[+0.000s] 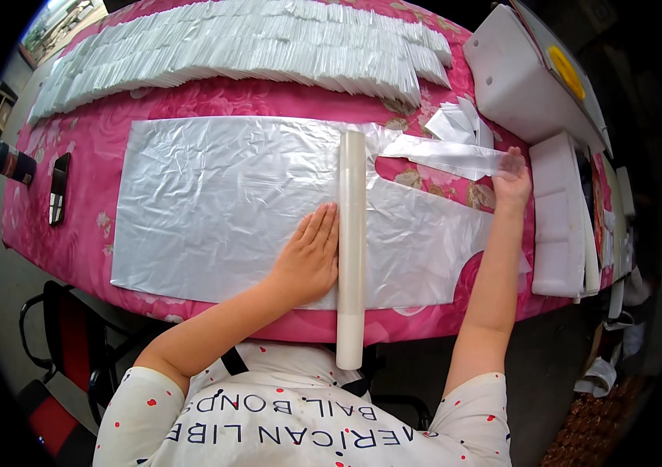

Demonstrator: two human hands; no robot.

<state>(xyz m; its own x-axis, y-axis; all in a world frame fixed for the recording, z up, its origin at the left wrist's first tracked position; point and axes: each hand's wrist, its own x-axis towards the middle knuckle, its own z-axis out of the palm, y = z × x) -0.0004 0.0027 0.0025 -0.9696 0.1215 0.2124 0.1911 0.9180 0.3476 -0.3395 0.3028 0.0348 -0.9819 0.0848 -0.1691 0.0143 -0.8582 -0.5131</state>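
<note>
A thin, whitish, see-through plastic sheet (214, 202), shaped like an apron with a cut-out and a strap, lies spread flat before me. Across it rests a long pale tube (352, 226), its near end jutting past the table edge. My left hand (309, 255) lies flat on the sheet, fingers stretched out and together, right against the tube's left side. At the far right, my right hand (511, 177) has its fingers closed at the end of the plastic strap (448, 156). Film partly veils those fingertips.
Long rows of folded white plastic (245, 47) fill the table's far side. A small folded white piece (459, 123) lies beyond the strap. White foam boxes (556, 210) border the right. A phone (59, 189) and dark bottle (10, 161) sit left on the pink tablecloth (74, 249).
</note>
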